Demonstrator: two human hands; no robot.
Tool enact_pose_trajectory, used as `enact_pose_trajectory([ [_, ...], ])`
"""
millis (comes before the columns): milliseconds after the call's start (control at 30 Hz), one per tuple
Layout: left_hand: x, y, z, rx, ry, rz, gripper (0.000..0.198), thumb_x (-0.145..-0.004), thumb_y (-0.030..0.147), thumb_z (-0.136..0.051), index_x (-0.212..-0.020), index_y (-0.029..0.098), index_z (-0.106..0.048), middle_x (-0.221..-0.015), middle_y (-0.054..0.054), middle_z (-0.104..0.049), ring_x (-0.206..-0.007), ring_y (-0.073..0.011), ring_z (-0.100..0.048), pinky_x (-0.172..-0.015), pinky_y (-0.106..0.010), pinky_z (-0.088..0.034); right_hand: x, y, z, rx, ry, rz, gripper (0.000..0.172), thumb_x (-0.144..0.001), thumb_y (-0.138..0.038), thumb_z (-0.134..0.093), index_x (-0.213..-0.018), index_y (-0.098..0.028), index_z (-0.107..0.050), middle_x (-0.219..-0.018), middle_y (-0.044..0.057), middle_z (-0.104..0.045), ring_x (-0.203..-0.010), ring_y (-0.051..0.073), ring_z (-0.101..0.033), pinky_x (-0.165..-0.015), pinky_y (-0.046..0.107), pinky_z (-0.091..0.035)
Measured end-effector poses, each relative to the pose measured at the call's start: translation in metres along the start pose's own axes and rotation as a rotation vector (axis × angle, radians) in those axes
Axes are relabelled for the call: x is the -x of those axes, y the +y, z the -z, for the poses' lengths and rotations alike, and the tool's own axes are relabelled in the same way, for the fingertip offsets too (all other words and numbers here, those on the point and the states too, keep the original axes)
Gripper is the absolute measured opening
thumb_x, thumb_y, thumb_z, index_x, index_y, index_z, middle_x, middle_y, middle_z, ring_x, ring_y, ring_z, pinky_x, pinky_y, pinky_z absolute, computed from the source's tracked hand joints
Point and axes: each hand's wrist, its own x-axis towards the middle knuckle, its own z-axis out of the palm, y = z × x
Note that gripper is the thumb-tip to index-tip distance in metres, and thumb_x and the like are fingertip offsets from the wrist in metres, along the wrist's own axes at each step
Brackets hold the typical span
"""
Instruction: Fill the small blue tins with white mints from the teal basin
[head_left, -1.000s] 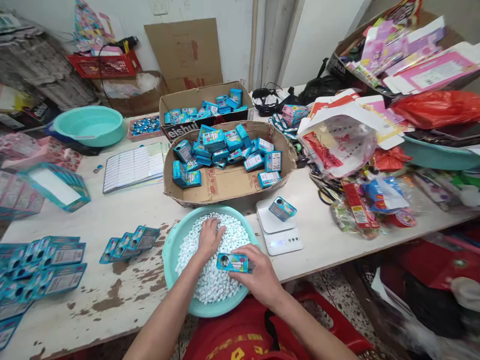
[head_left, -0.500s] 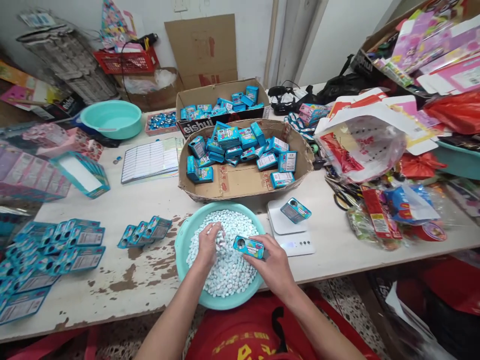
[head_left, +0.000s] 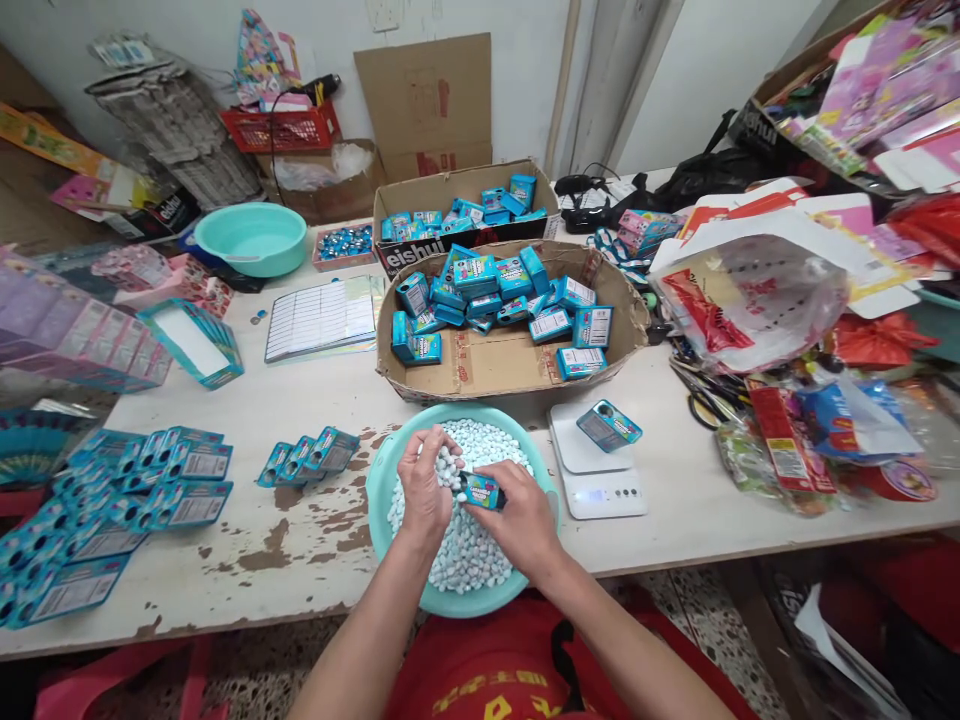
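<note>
A turquoise basin (head_left: 381, 540) full of small pale candies (head_left: 469, 560) stands at the front of the table. Over it, my left hand (head_left: 424, 488) is cupped around a heap of the candies. My right hand (head_left: 517, 510) grips a small blue candy box (head_left: 481, 490), tilted with its end against the candies in my left palm. Right of the basin, a white digital scale (head_left: 600, 488) bears another blue candy box (head_left: 609, 426). The scale's lit display is too small to read.
Behind the basin sits a cut-down cardboard box (head_left: 495, 365) of closed blue boxes. Several upright blue boxes (head_left: 309, 458) stand to the left, with a larger group (head_left: 199, 502) beyond. Scissors (head_left: 703, 408) and wrappers (head_left: 787, 440) lie at right.
My left hand has risen out of the basin with a heap of candies and moved against the box. My right hand has turned the box's end toward it. The view has shifted left.
</note>
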Motion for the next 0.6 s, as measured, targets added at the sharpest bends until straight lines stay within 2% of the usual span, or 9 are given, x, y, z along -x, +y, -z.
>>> enact_pose_trajectory([
  [267, 0.003, -0.003, -0.006, -0.017, -0.027, -0.103, 0.027, -0.074, 0.033, -0.066, -0.060, 0.017, -0.051, -0.053, 0.003, -0.051, -0.052, -0.0101, -0.052, -0.050, -0.022, -0.043, 0.000, 0.001, 0.000, -0.033, 0.025, -0.013, 0.032, -0.066, -0.014, -0.073, -0.096, -0.023, -0.065, -0.091, 0.003, -0.066, -0.090, 0.023, -0.059, -0.079, 0.035, -0.047],
  [433, 0.000, -0.008, -0.007, -0.029, -0.028, -0.127, 0.028, -0.073, 0.037, -0.067, -0.062, 0.017, -0.051, -0.055, 0.004, -0.050, -0.051, -0.0087, -0.049, -0.050, -0.022, -0.043, -0.003, 0.007, -0.001, -0.046, 0.040, -0.042, 0.033, -0.065, -0.014, -0.074, -0.096, -0.022, -0.065, -0.092, 0.003, -0.065, -0.091, 0.022, -0.059, -0.079, 0.035, -0.047],
  [600, -0.004, -0.015, -0.010, 0.007, -0.003, -0.059, 0.035, -0.069, 0.040, -0.071, -0.061, 0.017, -0.047, -0.054, 0.005, -0.048, -0.046, -0.0058, -0.044, -0.041, -0.017, -0.036, -0.004, 0.011, -0.001, -0.064, 0.063, -0.046, 0.030, -0.067, -0.014, -0.072, -0.094, -0.023, -0.065, -0.091, 0.003, -0.066, -0.090, 0.022, -0.059, -0.080, 0.035, -0.047],
])
